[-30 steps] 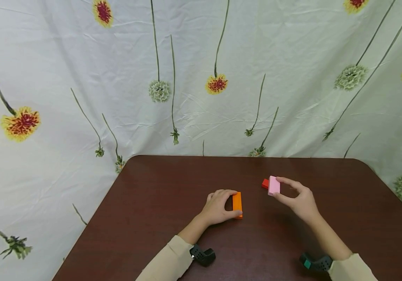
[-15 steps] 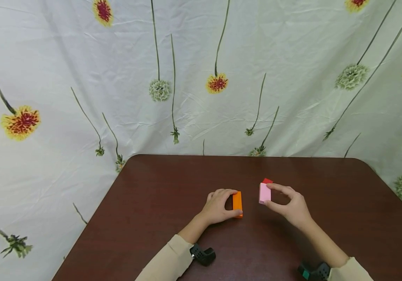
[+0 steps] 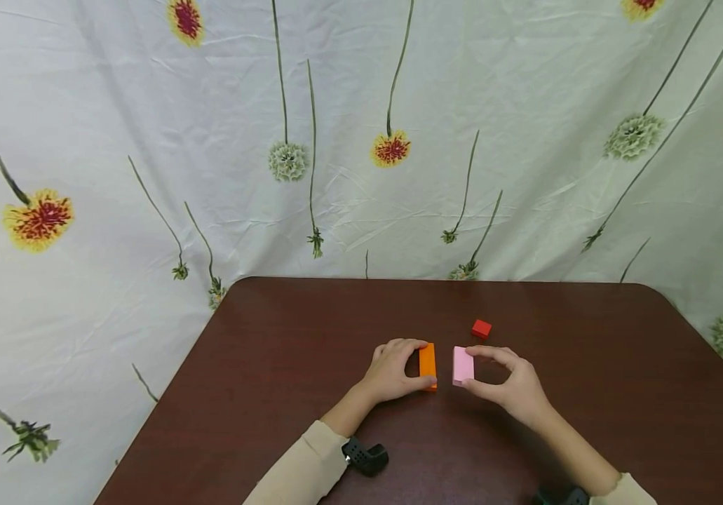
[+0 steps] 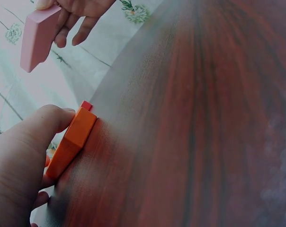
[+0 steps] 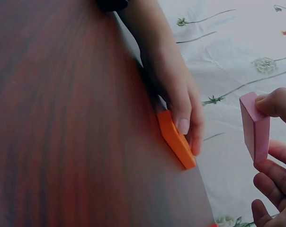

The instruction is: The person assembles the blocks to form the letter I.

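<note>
Hanging above the table (image 3: 311, 337), pinched end to end by the right hand (image 3: 517, 387), the pink block (image 3: 463, 365) lies to that hand's left, just beside but apart from the orange block (image 3: 427, 365). Both long axes run roughly forward, nearly parallel. The left hand (image 3: 391, 373) pinches the orange block's ends, down at the table; the red block (image 3: 481, 328) lies farther off.

Behind the grip of the left hand (image 3: 393, 373), a cream sleeve (image 3: 294, 468) is ending in a plain edge, a black, hole-dotted strap (image 3: 367, 458) curving beside it. Behind the right hand's (image 3: 517, 389) grip, a matching sleeve (image 3: 623, 492) is showing beside a dark band (image 3: 576, 497), partly out of view.
</note>
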Demonstrator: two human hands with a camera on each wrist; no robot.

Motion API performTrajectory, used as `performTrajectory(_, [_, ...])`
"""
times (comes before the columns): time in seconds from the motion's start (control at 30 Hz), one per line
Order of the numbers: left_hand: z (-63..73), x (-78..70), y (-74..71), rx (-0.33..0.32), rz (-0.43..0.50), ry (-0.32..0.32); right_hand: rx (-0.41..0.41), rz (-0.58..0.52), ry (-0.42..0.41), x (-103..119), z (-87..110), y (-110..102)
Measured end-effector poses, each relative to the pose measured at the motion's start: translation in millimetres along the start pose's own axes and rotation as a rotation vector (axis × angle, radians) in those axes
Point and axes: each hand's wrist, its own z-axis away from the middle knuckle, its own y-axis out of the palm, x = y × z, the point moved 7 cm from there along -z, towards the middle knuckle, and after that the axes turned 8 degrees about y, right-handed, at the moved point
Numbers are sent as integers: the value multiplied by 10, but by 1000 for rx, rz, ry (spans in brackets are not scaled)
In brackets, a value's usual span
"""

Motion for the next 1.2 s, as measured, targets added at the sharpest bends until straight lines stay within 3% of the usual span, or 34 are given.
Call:
performTrajectory(0.6, [4, -4, -2, -8, -2, 8, 115, -25, -28, -33, 123, 305])
performTrajectory(1.2, [13, -13, -6, -15, -7, 22, 205, -15, -146, -66, 208, 566])
